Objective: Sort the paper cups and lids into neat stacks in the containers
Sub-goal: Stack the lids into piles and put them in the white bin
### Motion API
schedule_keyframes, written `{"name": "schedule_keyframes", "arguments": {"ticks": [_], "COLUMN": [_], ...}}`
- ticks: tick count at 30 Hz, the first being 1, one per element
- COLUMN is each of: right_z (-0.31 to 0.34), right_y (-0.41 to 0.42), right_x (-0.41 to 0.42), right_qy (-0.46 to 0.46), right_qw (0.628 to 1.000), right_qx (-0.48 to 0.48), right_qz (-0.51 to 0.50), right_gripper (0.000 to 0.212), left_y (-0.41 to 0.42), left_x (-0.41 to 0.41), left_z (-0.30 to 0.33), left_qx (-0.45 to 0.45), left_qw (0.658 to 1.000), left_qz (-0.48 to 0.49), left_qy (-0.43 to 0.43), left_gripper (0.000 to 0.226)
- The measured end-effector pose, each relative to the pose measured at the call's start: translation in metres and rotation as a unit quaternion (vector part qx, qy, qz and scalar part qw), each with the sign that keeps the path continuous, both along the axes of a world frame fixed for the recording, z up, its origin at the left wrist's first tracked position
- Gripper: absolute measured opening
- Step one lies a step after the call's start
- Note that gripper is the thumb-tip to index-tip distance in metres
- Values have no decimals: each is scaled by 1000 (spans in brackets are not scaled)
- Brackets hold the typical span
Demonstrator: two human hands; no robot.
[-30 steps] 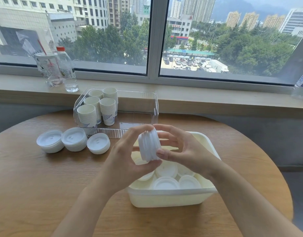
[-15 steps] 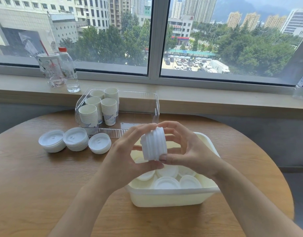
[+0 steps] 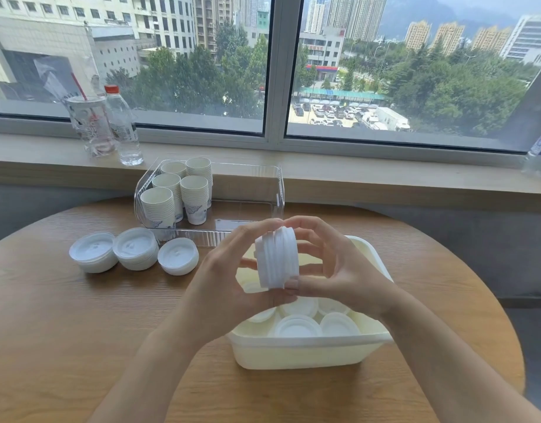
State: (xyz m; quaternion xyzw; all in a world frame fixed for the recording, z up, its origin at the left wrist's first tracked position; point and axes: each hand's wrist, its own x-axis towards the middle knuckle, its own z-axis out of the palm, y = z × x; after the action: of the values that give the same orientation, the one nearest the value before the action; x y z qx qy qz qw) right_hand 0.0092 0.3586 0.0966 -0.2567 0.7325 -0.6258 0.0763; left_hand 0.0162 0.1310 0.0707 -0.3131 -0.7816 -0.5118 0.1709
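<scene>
White paper cups already stand nested in the clear plastic container at 11 o'clock. Both the left hand and right hand curl around a stack of white plastic lids above the cream tub; loose lids there and three piles at 9 o'clock remain.

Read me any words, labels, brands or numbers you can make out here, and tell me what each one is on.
No text is legible.
Water bottle label: too small to read.
Clear drink cup: red and white print, blurred.
Paper cups: a blue pattern, no words legible.
Red sign on a building outside: blurred.
Stack of lids held in both hands: no print visible.
</scene>
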Motion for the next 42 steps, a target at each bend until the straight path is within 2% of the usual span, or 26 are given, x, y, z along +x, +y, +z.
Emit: {"name": "schedule_keyframes", "arguments": {"ticks": [12, 22, 35, 42], "right_z": [-2, -5, -9, -5], "right_y": [3, -4, -3, 1], "right_x": [0, 1, -1, -7], "right_qy": [-22, -8, -15, -23], "right_qw": [1000, 1000, 1000, 1000], "right_qx": [-10, -5, -24, 8], "right_qz": [13, -15, 1, 18], "right_gripper": [68, 67, 73, 74], "left_y": [-4, -5, -1, -4], "left_x": [1, 2, 2, -2], "left_z": [-1, -2, -6, -7], "left_qx": [-6, -18, -16, -21], "left_qw": [1000, 1000, 1000, 1000], "left_qz": [-17, -9, 10, -2], "left_qy": [-6, 4, 11, 7], "left_gripper": [87, 90, 84, 86]}}
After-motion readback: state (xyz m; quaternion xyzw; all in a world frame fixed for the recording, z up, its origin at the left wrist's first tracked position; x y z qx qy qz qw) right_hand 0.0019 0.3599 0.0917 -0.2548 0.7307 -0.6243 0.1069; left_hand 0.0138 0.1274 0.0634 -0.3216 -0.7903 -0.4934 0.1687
